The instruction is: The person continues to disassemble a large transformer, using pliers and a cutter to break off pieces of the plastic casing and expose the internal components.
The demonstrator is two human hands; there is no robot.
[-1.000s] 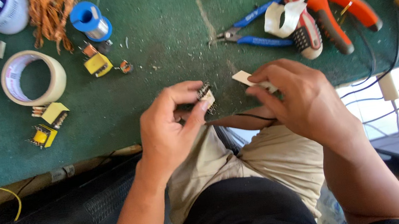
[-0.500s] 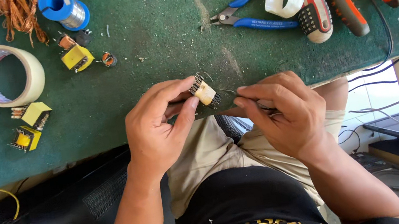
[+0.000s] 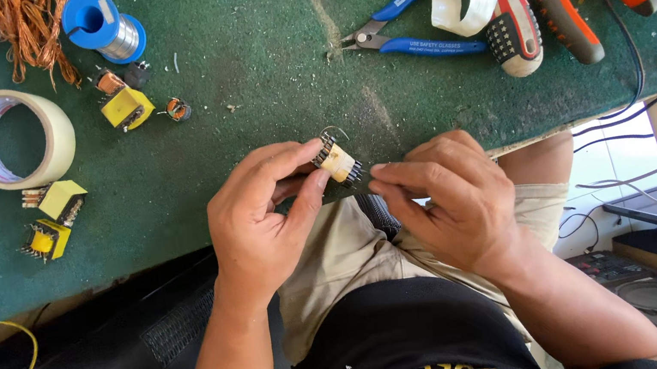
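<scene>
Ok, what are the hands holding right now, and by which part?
A small transformer bobbin: left hand pinches its upper end between thumb and forefinger, right hand fingertips meet its lower pin edge.

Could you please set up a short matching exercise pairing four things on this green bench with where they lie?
Things:
1. small bobbin
2. tape roll
3. blue-handled cutters
4. blue solder spool

Places:
A. far edge, beside the copper wire
B. left side of the bench
C. between both hands
D. right of centre, by a red-handled tool

Pairs: 1-C, 2-B, 3-D, 4-A
</scene>
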